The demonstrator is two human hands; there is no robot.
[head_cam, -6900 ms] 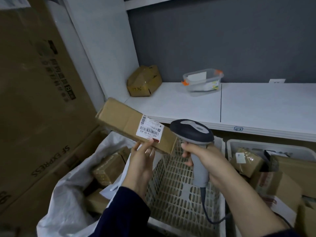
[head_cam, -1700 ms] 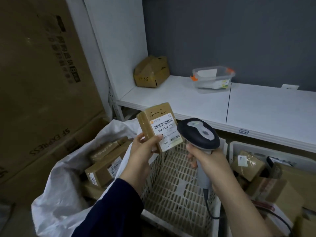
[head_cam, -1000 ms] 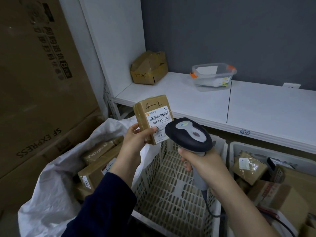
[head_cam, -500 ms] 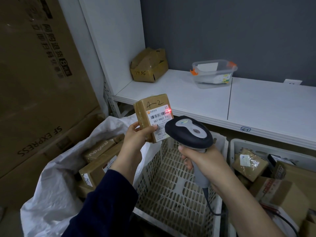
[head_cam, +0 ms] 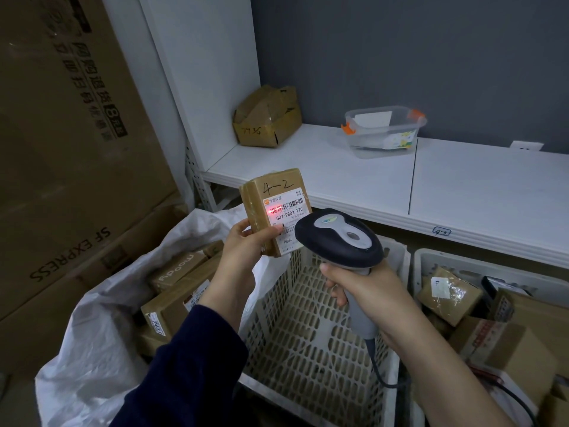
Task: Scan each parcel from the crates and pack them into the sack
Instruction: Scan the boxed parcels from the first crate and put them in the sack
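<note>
My left hand (head_cam: 244, 246) grips a small brown parcel (head_cam: 271, 195) marked "4-2", held upright with its white label facing me. A red scan line glows on the label's barcode. My right hand (head_cam: 366, 291) grips the handle of a dark barcode scanner (head_cam: 337, 238), whose head points at the label from just right of the parcel. Below left, the open white sack (head_cam: 101, 328) holds several brown parcels. A white slotted crate (head_cam: 311, 322) with nothing in it sits under my hands. A second white crate (head_cam: 431, 260) at the right holds several parcels.
A white shelf (head_cam: 338, 174) runs above the crates, bearing a crumpled cardboard box (head_cam: 268, 118) and a clear plastic tub (head_cam: 383, 131). Large cardboard cartons (head_cam: 61, 149) stand against the left. The scanner cable (head_cam: 381, 374) hangs between the crates.
The red scan light has slid from the barcode's right end to the label's left side. Parcel and scanner stay almost where they were.
</note>
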